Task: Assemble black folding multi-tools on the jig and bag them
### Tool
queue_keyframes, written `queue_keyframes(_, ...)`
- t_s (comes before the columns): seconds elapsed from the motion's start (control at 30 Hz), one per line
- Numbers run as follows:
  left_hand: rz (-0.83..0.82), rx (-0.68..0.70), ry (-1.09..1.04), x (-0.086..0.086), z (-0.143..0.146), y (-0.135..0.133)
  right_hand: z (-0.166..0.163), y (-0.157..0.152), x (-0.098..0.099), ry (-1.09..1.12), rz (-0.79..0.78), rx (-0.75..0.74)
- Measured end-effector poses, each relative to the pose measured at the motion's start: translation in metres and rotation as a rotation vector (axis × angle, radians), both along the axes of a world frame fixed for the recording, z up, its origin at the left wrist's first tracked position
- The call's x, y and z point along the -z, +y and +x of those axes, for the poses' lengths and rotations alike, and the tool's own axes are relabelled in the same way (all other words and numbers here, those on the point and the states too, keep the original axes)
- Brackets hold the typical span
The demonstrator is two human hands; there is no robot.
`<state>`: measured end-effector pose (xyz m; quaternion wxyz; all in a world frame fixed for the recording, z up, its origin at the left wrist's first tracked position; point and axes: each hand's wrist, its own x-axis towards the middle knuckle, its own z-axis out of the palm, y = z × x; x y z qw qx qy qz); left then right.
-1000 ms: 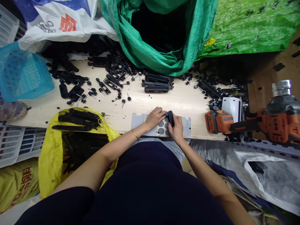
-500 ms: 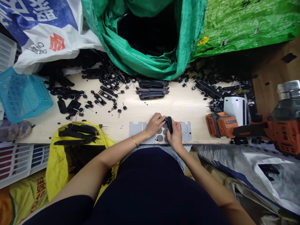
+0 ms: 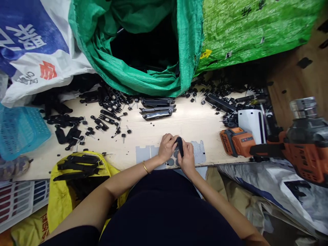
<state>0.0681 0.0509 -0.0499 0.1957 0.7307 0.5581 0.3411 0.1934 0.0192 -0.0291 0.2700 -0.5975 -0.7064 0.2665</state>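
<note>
My left hand (image 3: 167, 148) and my right hand (image 3: 187, 159) meet at the near edge of the wooden bench (image 3: 200, 119). Both are closed on a small black plastic part (image 3: 180, 146) held upright between them. Under the hands lies a grey sheet (image 3: 198, 152) with round dark pads on it. A thin bracelet circles my left wrist. Three long black assembled pieces (image 3: 156, 107) lie stacked just beyond, near the green sack.
An open green sack (image 3: 143, 44) stands at the back, a white printed sack (image 3: 30, 48) to its left. Loose black parts and screws (image 3: 107, 116) litter the bench. A blue basket (image 3: 20, 131) sits left, a yellow bag of black parts (image 3: 77, 171) near left, orange power tools (image 3: 238, 141) right.
The view has shifted, so the bench sits lower and further left in frame. Both hands stay together on the black part over the grey sheet.
</note>
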Motion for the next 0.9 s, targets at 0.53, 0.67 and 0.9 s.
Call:
queue_keyframes(0.53,-0.026,-0.15,-0.039,0.002,0.017,-0.017,-0.004,0.0,-0.001,-0.059,-0.011,0.047)
queue_keyframes(0.67,-0.041,-0.214,0.007,0.003,0.024,-0.024,-0.007,0.0,0.0,-0.105,-0.005,0.062)
queue_keyframes(0.9,-0.101,-0.042,-0.007,-0.005,0.006,-0.016,-0.001,0.002,-0.001,-0.1,-0.017,0.037)
